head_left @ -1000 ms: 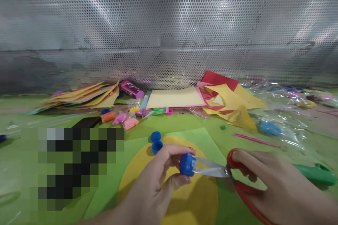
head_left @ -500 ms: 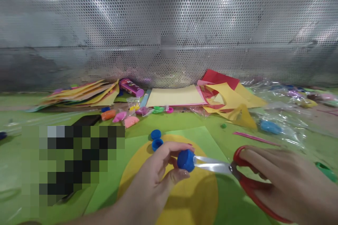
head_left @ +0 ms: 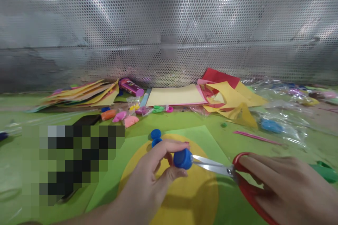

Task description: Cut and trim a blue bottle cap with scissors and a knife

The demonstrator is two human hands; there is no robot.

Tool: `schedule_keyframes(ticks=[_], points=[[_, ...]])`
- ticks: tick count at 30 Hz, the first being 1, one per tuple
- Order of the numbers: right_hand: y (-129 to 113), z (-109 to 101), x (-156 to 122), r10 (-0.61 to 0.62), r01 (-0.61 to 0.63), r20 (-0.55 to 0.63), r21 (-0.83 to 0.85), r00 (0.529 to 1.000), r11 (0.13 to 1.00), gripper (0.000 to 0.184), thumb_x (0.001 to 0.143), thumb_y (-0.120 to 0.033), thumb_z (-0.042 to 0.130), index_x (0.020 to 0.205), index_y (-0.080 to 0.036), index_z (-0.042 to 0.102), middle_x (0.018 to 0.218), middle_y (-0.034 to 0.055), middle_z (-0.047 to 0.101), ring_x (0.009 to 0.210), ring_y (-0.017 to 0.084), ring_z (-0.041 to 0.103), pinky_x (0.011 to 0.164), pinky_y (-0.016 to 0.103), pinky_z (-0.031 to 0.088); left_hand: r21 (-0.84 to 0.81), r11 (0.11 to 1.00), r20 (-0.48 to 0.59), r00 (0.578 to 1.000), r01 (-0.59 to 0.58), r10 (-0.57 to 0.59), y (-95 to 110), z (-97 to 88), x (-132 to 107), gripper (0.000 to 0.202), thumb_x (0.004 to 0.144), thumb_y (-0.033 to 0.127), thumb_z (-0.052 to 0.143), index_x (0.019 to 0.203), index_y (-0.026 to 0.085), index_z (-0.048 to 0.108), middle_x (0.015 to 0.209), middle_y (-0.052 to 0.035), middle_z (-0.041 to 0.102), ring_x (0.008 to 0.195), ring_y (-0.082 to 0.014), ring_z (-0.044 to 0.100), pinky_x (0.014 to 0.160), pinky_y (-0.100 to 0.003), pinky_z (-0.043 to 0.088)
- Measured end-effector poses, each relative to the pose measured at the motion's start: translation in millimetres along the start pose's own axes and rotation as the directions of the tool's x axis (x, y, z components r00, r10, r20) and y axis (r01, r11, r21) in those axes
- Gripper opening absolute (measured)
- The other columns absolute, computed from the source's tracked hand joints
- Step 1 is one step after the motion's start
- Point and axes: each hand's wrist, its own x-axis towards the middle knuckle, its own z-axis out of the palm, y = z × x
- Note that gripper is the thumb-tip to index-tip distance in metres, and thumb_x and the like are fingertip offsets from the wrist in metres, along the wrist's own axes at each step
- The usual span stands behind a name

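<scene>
Between the thumb and fingers of my left hand (head_left: 150,175) is a blue bottle cap (head_left: 182,159), held above a yellow paper circle (head_left: 192,197). My right hand (head_left: 287,179) has its fingers through the red handles of a pair of scissors (head_left: 216,166). The slightly parted blade tips reach the cap's right rim; whether they cut into it I cannot tell. Under the circle lies a light green sheet (head_left: 108,168). Two more blue caps, one whole in view (head_left: 155,134) and one partly behind my left hand (head_left: 156,142), sit at the circle's upper edge.
Small bags of coloured clay (head_left: 131,121) lie beyond the sheet. Behind them are stacked papers (head_left: 79,93), a purple tube (head_left: 131,87) and yellow scraps (head_left: 232,95). Pink sticks (head_left: 257,137) and clear plastic bags (head_left: 287,126) lie right. A perforated metal panel (head_left: 169,17) closes the back.
My left hand and the cap have shifted slightly left, covering more of the lower loose cap. The scissors have followed a little, with their blades angled somewhat differently.
</scene>
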Motion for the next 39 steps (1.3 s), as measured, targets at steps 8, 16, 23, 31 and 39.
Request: schedule_keyframes(ticks=[8,16,23,31,39], points=[[-6.2,4.7,-0.2,0.080,-0.078,-0.018,0.104,0.997,0.991,0.021,0.087,-0.007,0.039,0.087,-0.026,0.047,0.058,-0.0070,0.055,0.038,0.012,0.053,0.037,0.028,0.033,-0.021,0.998,-0.025,0.998,-0.059,0.058,-0.7,-0.7,-1.8,0.018,0.090,0.032,0.067,0.106,0.033,0.074,0.117,-0.0029,0.069,0.110,-0.0264,0.061,0.078,-0.032,0.062],[-16.8,7.2,-3.0,0.148,-0.157,0.080,0.113,0.986,0.981,0.022,0.085,-0.008,0.038,0.076,-0.026,0.047,0.052,-0.0069,0.048,0.034,0.009,0.045,0.034,0.022,0.030,0.000,0.991,-0.021,0.991,-0.132,0.132,-2.5,-3.0,-0.7,0.021,0.092,0.026,0.065,0.106,0.040,0.072,0.114,0.0007,0.069,0.109,-0.0218,0.063,0.077,-0.026,0.062],[-16.8,12.9,-11.3,0.143,-0.189,0.203,0.230,0.969,0.955,0.025,0.081,-0.005,0.038,0.070,-0.025,0.045,0.051,-0.0073,0.048,0.035,0.009,0.042,0.033,0.022,0.027,0.037,0.993,-0.030,0.994,-0.109,0.110,-1.4,-2.8,0.4,0.019,0.091,0.027,0.066,0.104,0.038,0.073,0.116,-0.0002,0.069,0.110,-0.0240,0.063,0.077,-0.029,0.063],[-11.5,12.5,-6.6,0.279,-0.531,0.543,0.387,0.792,0.754,0.017,0.082,-0.014,0.050,0.071,-0.026,0.055,0.059,-0.0047,0.058,0.049,0.013,0.054,0.042,0.021,0.037,-0.063,0.998,-0.027,1.000,-0.011,0.010,-1.9,-0.6,2.9,0.017,0.088,0.033,0.070,0.105,0.031,0.071,0.110,-0.0013,0.071,0.105,-0.0222,0.065,0.085,-0.030,0.059],[-6.9,10.8,-2.1,0.395,-0.593,0.471,0.413,0.789,0.691,0.004,0.077,-0.023,0.058,0.075,-0.025,0.059,0.062,-0.0028,0.063,0.047,0.015,0.055,0.042,0.024,0.038,-0.262,0.958,0.024,0.993,0.121,-0.118,-2.7,7.5,-1.4,0.020,0.086,0.031,0.073,0.105,0.035,0.073,0.100,0.0047,0.076,0.096,-0.0152,0.070,0.081,-0.021,0.054]])
